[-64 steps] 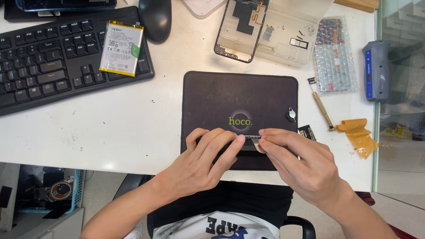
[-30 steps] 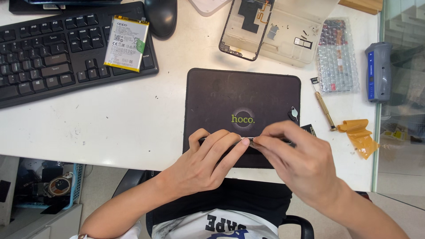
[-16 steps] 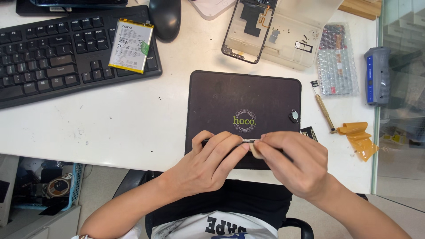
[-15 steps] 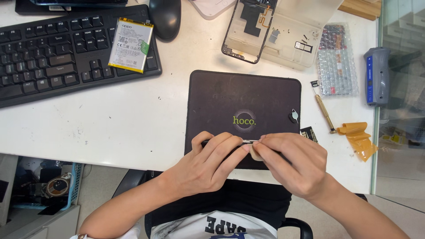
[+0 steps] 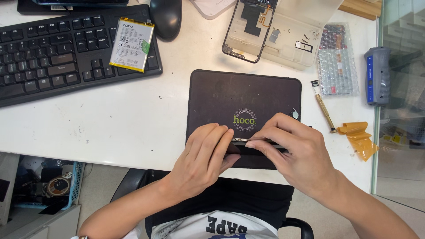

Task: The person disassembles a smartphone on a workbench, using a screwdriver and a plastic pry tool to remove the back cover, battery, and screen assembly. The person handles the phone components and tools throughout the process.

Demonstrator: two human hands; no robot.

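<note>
Head view: left hand (image 5: 201, 157) and right hand (image 5: 294, 152) meeting over near edge of dark work mat (image 5: 243, 95) on white tabletop (image 5: 133, 128). Fingers (image 5: 221, 141) of both hands pinched on thin flat phone part (image 5: 248, 142), held edge-on just above mat. Keyboard (image 5: 57, 53) with battery (image 5: 132, 44) far left; open phone frame (image 5: 248, 31) beyond mat; small screwdriver (image 5: 325, 110) right.

Your fingers (image 5: 221, 141) pinch a thin strip (image 5: 242, 142) with a metallic glint. Beneath it lies a matt black mat (image 5: 243, 95), cloth-like and finely textured. The desk (image 5: 133, 124) is smooth white laminate, faintly scuffed. Far left, the keyboard (image 5: 53, 53) is matt black plastic. Right: a brass-coloured metal tool (image 5: 325, 110), glossy amber tape (image 5: 358, 138), clear bubble wrap (image 5: 338, 59).
</note>
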